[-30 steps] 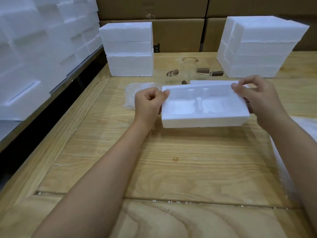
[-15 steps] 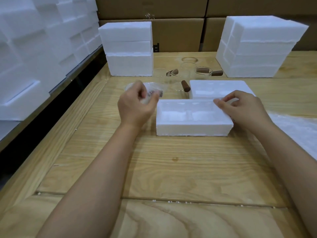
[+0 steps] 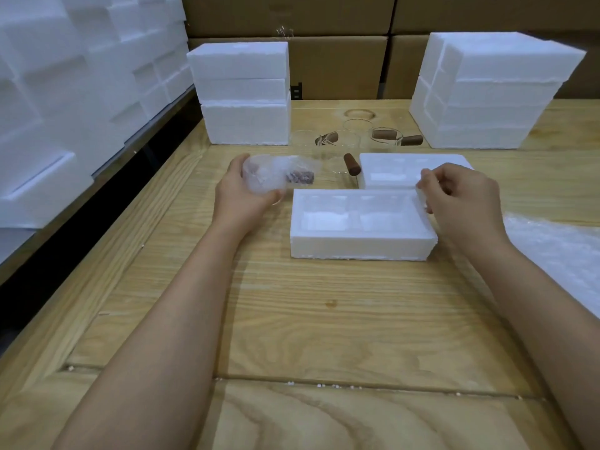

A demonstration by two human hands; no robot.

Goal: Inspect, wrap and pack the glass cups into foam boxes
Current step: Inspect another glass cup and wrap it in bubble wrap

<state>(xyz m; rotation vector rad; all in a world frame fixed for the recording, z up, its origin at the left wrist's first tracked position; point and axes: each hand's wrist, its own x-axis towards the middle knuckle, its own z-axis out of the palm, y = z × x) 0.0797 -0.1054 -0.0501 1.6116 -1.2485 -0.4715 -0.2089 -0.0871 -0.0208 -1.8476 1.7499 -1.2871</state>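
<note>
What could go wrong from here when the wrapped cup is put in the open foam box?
The left hand holds the wrapped cup close to the bare glass cups; a careless swing could knock them. The wrap looks loose at the handle and may snag entering the foam box. The light box could also slide.

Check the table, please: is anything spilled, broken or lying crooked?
Nothing looks broken or spilled. Only small white foam crumbs lie along the seam of the table near the front, likely shed from the foam box. The left hand holds a wrapped cup.
</note>
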